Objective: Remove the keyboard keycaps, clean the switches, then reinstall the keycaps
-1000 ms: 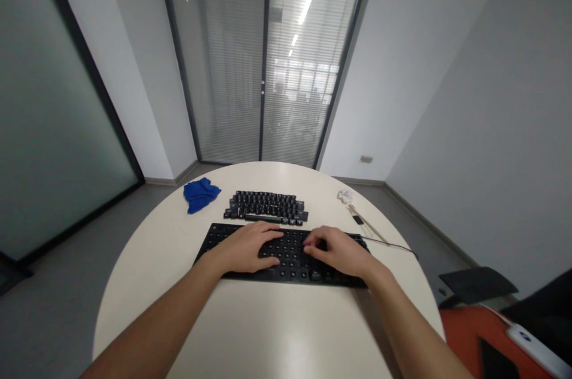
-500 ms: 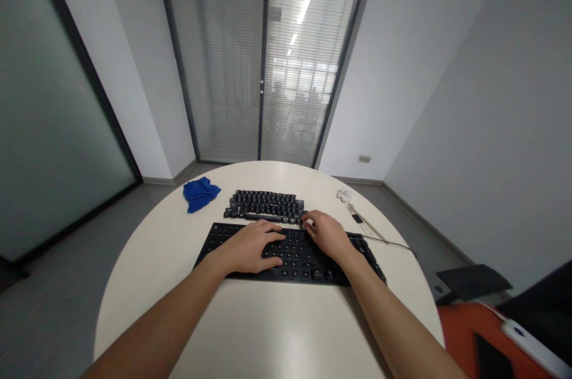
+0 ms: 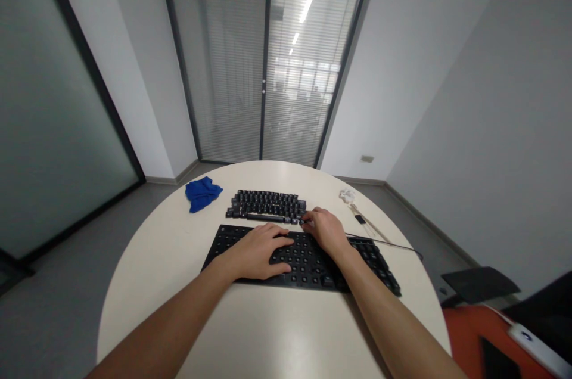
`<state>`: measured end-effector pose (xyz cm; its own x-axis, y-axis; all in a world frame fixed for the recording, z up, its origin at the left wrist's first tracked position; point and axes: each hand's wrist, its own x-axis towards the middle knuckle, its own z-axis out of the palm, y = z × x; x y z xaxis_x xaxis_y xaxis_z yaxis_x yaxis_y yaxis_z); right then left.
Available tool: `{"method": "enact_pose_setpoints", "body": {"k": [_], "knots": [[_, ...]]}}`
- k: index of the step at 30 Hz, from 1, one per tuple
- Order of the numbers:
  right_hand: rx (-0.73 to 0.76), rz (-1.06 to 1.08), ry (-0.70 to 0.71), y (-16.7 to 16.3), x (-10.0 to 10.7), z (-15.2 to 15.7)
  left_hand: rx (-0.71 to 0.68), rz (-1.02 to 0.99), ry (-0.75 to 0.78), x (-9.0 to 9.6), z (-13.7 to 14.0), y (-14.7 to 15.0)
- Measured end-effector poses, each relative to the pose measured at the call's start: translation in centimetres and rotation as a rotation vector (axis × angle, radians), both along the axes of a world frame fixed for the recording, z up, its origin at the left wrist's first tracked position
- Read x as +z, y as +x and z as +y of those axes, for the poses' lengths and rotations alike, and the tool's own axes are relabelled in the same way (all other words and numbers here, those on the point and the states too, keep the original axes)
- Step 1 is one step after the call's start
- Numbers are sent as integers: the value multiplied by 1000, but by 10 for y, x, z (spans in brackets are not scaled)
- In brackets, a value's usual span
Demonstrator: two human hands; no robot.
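A black keyboard (image 3: 313,277), with many keycaps off its left and middle part, lies on the round table in front of me. My left hand (image 3: 258,254) rests on it with fingers spread. Beyond it, loose black keycaps (image 3: 268,205) stand in rows, a long space bar (image 3: 265,218) among the nearest. My right hand (image 3: 326,231) reaches over the keyboard to the right end of these rows. Its thumb and forefinger are pinched around a small dark keycap (image 3: 302,222), partly hidden by the fingers. Keycaps are still fitted at the keyboard's right end.
A crumpled blue cloth (image 3: 202,193) lies at the far left of the cream table (image 3: 156,260). At the right are a crumpled white tissue (image 3: 347,195), a thin stick (image 3: 370,225) and the keyboard's cable (image 3: 402,245). An orange chair (image 3: 469,331) stands beyond the right edge.
The keyboard has slid slightly to the right and towards me, turning a little, and my left hand has moved with it. My right hand stays by the end of the keycap rows.
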<state>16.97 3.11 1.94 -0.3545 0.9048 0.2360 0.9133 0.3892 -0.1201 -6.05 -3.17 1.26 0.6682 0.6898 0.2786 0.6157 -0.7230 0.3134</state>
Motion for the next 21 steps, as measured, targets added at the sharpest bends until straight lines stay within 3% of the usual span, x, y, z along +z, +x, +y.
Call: {"method": "enact_pose_setpoints", "body": {"k": [6,12,16,21], "knots": [[0,211,-46,15,3,-3,-9,8,-6,-1,1,-1],[185,542,-343,49,15,-19,32,60,36,-5,3,1],[321,566,-517,59,23,-29,52,65,53,-9,5,2],[369,502,-591,58,26,-33,59,53,30,-9,6,4]]}}
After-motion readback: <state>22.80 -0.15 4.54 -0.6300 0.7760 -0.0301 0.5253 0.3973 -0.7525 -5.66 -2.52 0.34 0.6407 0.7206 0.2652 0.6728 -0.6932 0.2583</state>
